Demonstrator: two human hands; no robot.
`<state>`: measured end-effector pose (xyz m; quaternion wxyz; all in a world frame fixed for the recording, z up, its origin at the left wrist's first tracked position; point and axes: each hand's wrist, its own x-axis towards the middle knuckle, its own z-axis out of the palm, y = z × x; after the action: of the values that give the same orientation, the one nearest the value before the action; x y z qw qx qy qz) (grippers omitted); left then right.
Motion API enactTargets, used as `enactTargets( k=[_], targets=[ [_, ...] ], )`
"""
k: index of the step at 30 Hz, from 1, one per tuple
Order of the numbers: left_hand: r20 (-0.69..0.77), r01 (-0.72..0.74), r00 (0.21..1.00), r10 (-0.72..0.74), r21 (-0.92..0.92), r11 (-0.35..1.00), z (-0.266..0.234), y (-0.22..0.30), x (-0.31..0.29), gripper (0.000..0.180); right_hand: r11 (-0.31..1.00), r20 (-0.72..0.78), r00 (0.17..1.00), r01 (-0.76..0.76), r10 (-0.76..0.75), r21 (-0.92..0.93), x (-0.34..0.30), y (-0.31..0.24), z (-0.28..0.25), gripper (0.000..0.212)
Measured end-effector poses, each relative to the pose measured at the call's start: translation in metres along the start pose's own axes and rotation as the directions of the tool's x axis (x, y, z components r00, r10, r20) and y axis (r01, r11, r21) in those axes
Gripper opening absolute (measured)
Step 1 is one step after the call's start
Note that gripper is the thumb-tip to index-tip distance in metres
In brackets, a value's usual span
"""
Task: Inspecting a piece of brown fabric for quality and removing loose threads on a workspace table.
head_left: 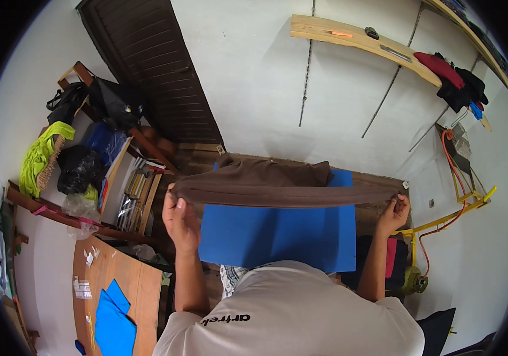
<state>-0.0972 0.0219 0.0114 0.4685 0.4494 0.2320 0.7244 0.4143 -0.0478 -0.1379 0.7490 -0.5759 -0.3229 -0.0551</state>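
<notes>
A brown cloth garment is stretched out sideways in front of me, its long straight near edge pulled taut between my hands. My left hand pinches the left end of that edge, thumb toward me. At the other end, my right hand grips the cloth between thumb and fingers. The rest of the garment bunches behind the taut edge, over the far part of a blue flat surface. What kind of garment it is, I cannot tell.
On the left, a wooden table carries folded bright blue cloth. Beyond it, a shelf unit holds bags and a lime-green cloth. A dark door is behind. A yellow metal frame with an orange hose stands at right, below a wooden wall shelf.
</notes>
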Motion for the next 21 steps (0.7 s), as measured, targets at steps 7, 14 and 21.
enactTargets(
  k=[7, 14, 21],
  targets=[
    [0.068, 0.059, 0.996, -0.066, 0.093, 0.994, 0.024, 0.001, 0.003, 0.035, 1.0, -0.026, 0.999, -0.029, 0.029, 0.007, -0.008, 0.023, -0.01, 0.019],
    [0.257, -0.128, 0.966, 0.01, 0.447, 0.885, 0.038, -0.005, 0.008, 0.02, 0.94, 0.194, 0.973, -0.051, 0.122, -0.336, -0.044, 0.034, -0.006, 0.007],
    [0.311, -0.165, 0.95, 0.034, 0.407, 0.899, 0.044, -0.012, 0.019, 0.018, 0.809, 0.718, 0.597, 0.186, 0.357, -0.558, -0.067, 0.047, -0.01, 0.028]
  ],
)
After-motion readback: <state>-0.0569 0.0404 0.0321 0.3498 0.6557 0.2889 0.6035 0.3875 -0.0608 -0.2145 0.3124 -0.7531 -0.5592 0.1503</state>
